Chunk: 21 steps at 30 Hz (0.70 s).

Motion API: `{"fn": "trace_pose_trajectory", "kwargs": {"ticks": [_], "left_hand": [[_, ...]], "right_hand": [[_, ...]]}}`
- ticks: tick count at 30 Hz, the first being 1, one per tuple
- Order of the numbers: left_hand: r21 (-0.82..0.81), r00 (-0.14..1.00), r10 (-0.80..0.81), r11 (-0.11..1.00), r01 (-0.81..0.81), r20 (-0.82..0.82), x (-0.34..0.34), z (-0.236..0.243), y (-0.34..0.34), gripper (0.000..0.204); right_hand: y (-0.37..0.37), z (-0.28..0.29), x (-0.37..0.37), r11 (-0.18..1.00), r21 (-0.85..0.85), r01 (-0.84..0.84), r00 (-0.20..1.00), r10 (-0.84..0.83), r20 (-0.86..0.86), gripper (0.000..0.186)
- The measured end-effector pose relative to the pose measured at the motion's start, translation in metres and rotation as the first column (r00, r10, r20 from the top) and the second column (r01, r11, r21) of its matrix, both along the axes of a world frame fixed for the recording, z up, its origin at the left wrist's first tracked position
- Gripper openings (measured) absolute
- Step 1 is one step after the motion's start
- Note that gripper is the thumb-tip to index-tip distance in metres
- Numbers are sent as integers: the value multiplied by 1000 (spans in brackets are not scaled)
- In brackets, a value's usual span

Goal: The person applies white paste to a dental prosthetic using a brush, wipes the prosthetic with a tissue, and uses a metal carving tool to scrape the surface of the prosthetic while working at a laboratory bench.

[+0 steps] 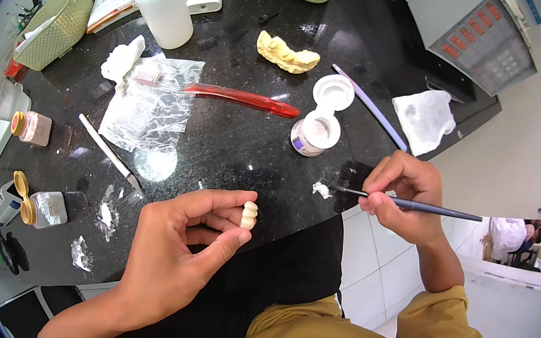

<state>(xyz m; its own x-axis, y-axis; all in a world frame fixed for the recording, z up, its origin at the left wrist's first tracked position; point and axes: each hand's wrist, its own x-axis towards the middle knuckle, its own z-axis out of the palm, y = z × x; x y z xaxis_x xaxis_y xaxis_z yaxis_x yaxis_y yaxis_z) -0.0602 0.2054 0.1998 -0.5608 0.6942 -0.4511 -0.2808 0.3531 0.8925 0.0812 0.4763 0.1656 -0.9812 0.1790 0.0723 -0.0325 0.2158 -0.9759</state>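
Between the thumb and fingertips of my left hand [181, 242] is a small cream-coloured dental bridge [248, 215] of joined teeth, held just above the table's near edge. My right hand [407, 195] grips a thin dark brush [426, 209] like a pen, its tip pointing left. That tip is close to a small dab of white paste [321, 190] on the black table; whether they touch I cannot tell. Behind the dab stands a small white jar [311, 137] with its flip lid up. A yellowish dental cast [287, 54] lies farther back.
A red toothbrush [241, 99] lies across a clear plastic bag [147, 117]. Left are a spatula-like tool [110, 156], two small jars and white smears. A lilac stick [370, 108] and folded white tissue [425, 120] lie right, below a grey machine [469, 13]. A white bottle [165, 19] stands behind.
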Motion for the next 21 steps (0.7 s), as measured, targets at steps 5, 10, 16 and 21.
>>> {"fn": "trace_pose_trajectory", "kwargs": {"ticks": [5,10,16,21], "left_hand": [[-41,1000,-12,999,11,-11,-1,1,4,36],[-59,1000,-30,998,30,3,-3,3,4,36],[-60,1000,-5,998,5,9,-2,2,7,33],[-22,1000,14,1000,-14,12,0,-1,5,32]], "right_hand": [[2,3,-3,999,38,-21,1000,22,-18,15],[11,6,-7,977,168,-128,990,136,-34,16],[3,10,-9,995,76,-67,997,64,37,16],[7,10,-9,990,102,-93,995,88,47,16]]}}
